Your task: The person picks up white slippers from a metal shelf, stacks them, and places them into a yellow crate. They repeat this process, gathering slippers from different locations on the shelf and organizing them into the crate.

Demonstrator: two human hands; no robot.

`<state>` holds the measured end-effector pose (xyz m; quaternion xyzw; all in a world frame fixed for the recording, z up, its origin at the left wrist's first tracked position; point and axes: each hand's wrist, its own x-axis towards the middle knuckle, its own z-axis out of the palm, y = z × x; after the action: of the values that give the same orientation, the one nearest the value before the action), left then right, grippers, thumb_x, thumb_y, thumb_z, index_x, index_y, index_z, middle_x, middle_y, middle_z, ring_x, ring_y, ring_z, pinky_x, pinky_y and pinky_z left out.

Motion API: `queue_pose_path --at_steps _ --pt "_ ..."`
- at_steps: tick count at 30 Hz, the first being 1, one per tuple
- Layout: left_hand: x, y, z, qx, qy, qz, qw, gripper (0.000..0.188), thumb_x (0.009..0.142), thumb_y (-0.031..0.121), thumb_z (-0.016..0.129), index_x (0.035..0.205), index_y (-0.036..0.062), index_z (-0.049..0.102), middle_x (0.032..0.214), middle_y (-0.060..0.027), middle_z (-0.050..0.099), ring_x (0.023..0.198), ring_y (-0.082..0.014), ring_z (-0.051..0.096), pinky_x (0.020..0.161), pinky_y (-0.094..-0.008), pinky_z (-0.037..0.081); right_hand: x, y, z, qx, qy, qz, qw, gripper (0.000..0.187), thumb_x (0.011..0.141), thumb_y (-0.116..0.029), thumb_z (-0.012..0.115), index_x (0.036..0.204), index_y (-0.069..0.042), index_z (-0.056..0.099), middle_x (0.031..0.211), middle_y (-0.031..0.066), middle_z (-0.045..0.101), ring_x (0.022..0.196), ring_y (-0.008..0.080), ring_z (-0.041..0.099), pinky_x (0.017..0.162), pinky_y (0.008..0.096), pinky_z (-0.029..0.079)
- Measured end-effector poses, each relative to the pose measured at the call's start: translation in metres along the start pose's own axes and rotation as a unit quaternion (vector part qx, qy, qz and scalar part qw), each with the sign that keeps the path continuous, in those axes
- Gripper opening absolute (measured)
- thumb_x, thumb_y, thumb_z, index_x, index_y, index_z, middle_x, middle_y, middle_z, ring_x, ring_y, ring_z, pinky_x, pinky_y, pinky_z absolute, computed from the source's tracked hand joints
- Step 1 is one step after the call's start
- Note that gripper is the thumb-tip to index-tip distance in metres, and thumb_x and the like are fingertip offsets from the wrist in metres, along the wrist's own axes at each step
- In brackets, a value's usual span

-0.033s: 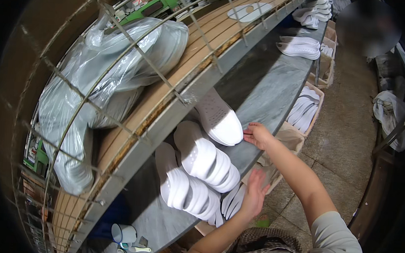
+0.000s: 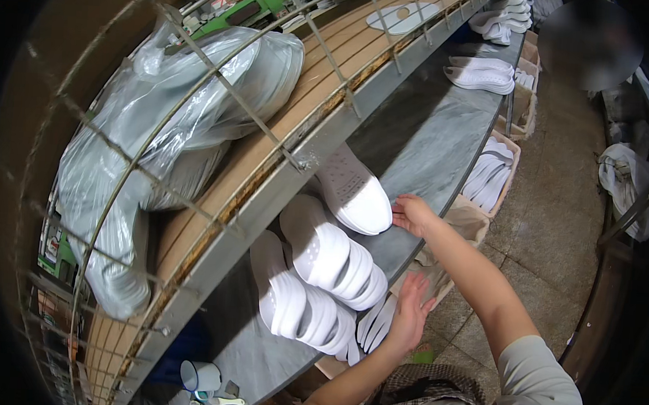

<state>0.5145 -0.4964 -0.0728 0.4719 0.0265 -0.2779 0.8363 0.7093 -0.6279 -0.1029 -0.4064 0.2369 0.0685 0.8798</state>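
White shoe soles are piled in two overlapping rows, a middle row (image 2: 331, 248) and a nearer row (image 2: 296, 304), on the grey worktop. Beyond them one white sole (image 2: 354, 193) lies with its rounded end toward me. My right hand (image 2: 410, 213) is at that end, fingertips reaching to its edge; the fingers look stretched out, not wrapped round it. My left hand (image 2: 408, 320) hangs open beside the worktop's edge, fingers extended and holding nothing. Close to it, more white soles (image 2: 377, 324) sit below the edge.
A wire-railed slatted shelf (image 2: 320, 85) runs above the worktop (image 2: 445, 146), carrying soles in clear plastic bags (image 2: 190, 115). A bin of soles (image 2: 489, 174) stands along the far edge. Another pair of soles (image 2: 480, 75) lies farther back. A mug (image 2: 199, 376) and brush (image 2: 226, 400) are near me.
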Motion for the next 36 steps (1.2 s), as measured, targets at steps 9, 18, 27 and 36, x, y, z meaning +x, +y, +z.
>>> queue_pose_path --at_steps 9,18,27,36 --pt "0.004 0.002 -0.006 0.017 -0.007 0.011 1.0 0.07 0.095 0.042 0.04 0.145 0.0102 0.003 0.152 -0.0129 0.006 0.139 -0.0276 0.012 0.106 -0.0485 0.021 0.015 0.002 0.018 -0.065 -0.04 -0.032 0.997 0.006 0.08 0.0 0.056 0.084 0.001 0.059 0.082 0.01 0.062 0.068 0.0192 0.062 0.06 0.0295 0.054" --pt "-0.012 0.022 0.021 -0.066 0.007 0.091 0.994 0.085 0.085 0.033 0.061 0.145 0.0168 0.003 0.151 -0.0106 0.006 0.138 -0.0288 0.011 0.104 -0.0575 0.019 -0.112 -0.011 -0.071 -0.082 -0.056 -0.017 0.995 0.03 0.075 0.0 0.059 0.104 0.006 0.055 0.088 0.0082 0.06 0.074 0.0133 0.06 0.06 0.0236 0.051" --pt "-0.043 0.052 0.076 0.056 -0.097 0.125 0.986 0.083 0.066 -0.01 0.043 0.143 0.0074 0.016 0.131 -0.0183 0.04 0.118 -0.0301 0.045 0.099 -0.037 0.04 -0.263 0.042 -0.157 0.005 -0.069 -0.156 0.985 0.056 0.069 0.006 0.051 0.12 -0.001 0.031 0.104 0.0118 0.053 0.094 0.019 0.054 0.08 0.0301 0.044" --pt "-0.079 -0.017 0.045 0.038 -0.169 0.168 0.971 0.062 0.085 0.017 0.054 0.138 -0.0008 0.028 0.136 -0.0187 0.038 0.119 -0.0324 0.046 0.098 -0.0405 0.041 -0.379 0.036 -0.189 -0.102 -0.095 -0.442 0.886 0.093 0.064 -0.004 0.069 0.137 -0.003 0.011 0.13 0.0178 0.034 0.122 0.0266 0.036 0.102 0.0409 0.031"
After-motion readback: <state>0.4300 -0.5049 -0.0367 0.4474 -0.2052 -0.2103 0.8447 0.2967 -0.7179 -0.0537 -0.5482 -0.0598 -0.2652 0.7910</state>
